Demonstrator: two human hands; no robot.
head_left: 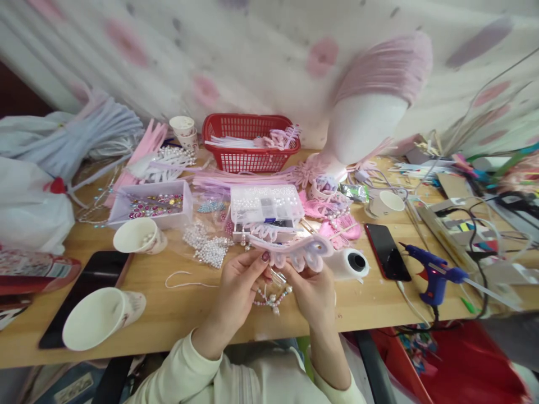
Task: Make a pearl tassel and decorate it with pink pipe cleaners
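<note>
- Head view: a pastel wing-shaped piece (309, 253) is held above the desk (168, 308), about midway along its front edge and just in front of the bead box (269, 205).
- Left hand (241, 276) pinches its near end between thumb and fingers; right hand (315, 285) grips its lower edge in the same way, the scalloped lobes spreading out beyond those fingers.
- Likely very light and soft-surfaced, with perhaps a bendable core in the outline—it should hold a shape yet crush under a hard squeeze. Little slip is to be expected.
- Best hold, as I judge it: the thick upper band, or the end by the left thumb; the curled lobes look the easiest to deform.
- Below the hands shows a beaded string (273, 301); whether it is joined to the piece I cannot tell.
- Writing: the red container (69, 269) at the desk's left edge carries a pale label (59, 271), too blurred to read. Print on the paper cup (133, 310) near the front left corner is illegible too—and no brand can be made out on the phone (387, 252) toward the right.
</note>
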